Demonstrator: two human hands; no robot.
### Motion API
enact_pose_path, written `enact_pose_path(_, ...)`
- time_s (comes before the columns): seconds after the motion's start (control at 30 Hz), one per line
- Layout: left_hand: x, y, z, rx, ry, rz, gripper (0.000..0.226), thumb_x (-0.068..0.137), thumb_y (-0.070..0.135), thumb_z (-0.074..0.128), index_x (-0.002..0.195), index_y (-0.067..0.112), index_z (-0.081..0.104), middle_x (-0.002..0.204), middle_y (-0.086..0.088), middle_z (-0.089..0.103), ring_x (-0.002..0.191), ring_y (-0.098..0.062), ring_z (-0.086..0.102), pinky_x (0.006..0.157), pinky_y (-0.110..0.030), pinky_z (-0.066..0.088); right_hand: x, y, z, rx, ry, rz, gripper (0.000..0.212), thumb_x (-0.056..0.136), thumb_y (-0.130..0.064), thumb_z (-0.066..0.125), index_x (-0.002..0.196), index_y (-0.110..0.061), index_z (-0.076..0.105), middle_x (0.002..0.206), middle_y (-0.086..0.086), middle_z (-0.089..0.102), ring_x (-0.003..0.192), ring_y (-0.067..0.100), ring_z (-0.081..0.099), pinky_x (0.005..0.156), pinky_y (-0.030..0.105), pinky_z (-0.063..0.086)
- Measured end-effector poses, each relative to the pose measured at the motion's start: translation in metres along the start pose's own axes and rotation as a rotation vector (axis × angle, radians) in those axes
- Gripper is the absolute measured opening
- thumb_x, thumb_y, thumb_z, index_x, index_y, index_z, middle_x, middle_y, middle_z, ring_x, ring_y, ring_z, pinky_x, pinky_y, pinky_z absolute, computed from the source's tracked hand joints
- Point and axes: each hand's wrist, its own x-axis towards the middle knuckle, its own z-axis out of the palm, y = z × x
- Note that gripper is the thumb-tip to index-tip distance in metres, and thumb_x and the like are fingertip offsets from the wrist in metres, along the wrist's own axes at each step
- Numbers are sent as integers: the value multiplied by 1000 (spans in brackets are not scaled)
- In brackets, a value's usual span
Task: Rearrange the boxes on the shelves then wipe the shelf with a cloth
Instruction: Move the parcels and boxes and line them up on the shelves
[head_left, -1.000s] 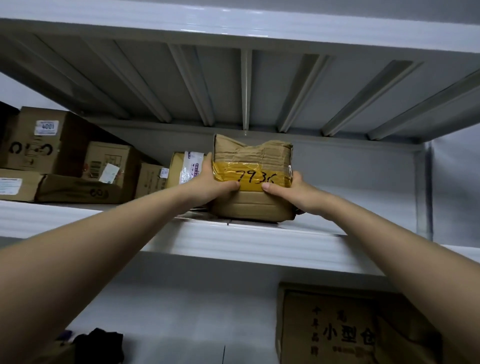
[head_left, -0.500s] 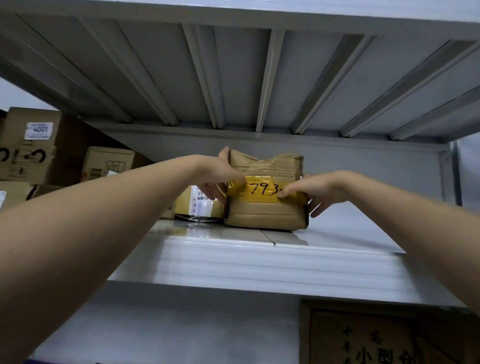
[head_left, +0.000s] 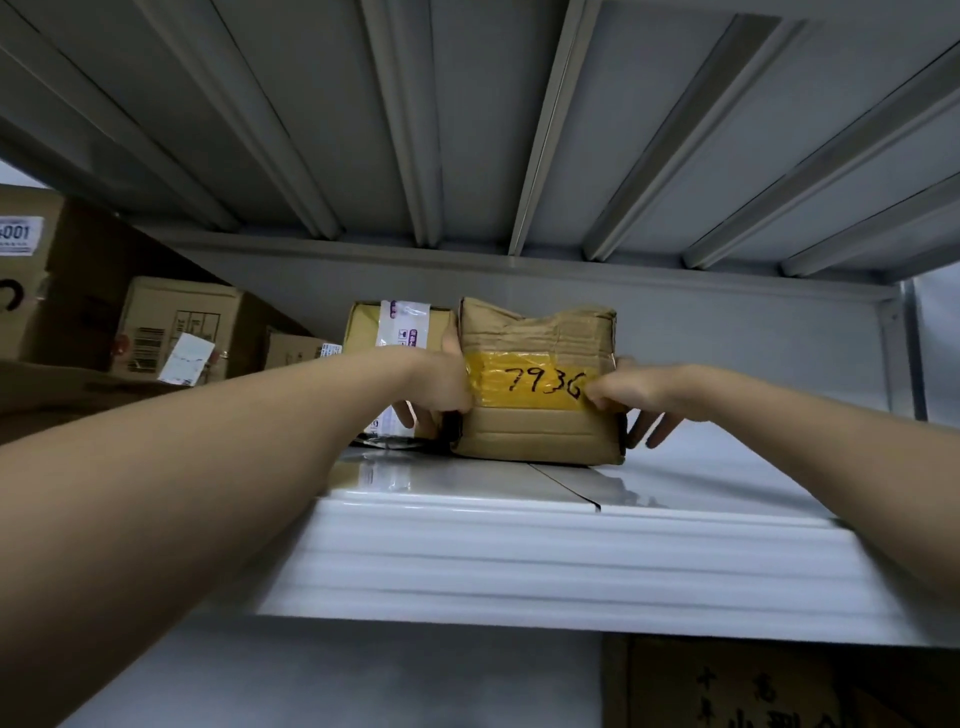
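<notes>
A person's left hand (head_left: 441, 387) and right hand (head_left: 631, 392) clasp opposite sides of a crumpled cardboard parcel (head_left: 537, 382) with "7936" inked on yellow tape, thumbs pressed to its front face and fingers curled round the edges, as it sits on the white metal shelf (head_left: 519, 551) just beside a smaller taped box (head_left: 402, 332). The rearranging step appears under way with no cloth in view; the next move likely calls for sliding the parcel square against its neighbour, then letting go, before any wiping of the bare shelf to the right
</notes>
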Motion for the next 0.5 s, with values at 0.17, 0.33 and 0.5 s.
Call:
enact_pose_path(0.17, 1, -6, -2, 59, 5, -40, 54, 94, 26, 49, 139, 9, 23, 106, -11, 60, 82, -25, 67, 80, -37, 52, -18, 0, -7, -187, -126, 16, 39, 91, -44, 47, 121, -18, 42, 114, 10, 62, 92, 28, 70, 87, 36, 54)
enact_pose_path(0.33, 0, -10, 4, 180, -6, 29, 25, 94, 32, 48, 76, 15, 51, 79, -1, 58, 71, -18, 65, 68, -30, 48, -17, 3, -2, -271, -174, 0, 52, 93, -51, 50, 128, -14, 47, 113, 10, 66, 102, 28, 67, 91, 36, 51)
enact_pose_path(0.5, 2, -11, 14, 430, 164, 117, 38, 97, 31, 40, 67, 10, 49, 70, -4, 51, 77, -24, 52, 74, -32, 46, -9, 6, 6, -230, -170, -9, 53, 97, -49, 43, 130, -8, 46, 105, 12, 65, 91, 28, 63, 79, 31, 50)
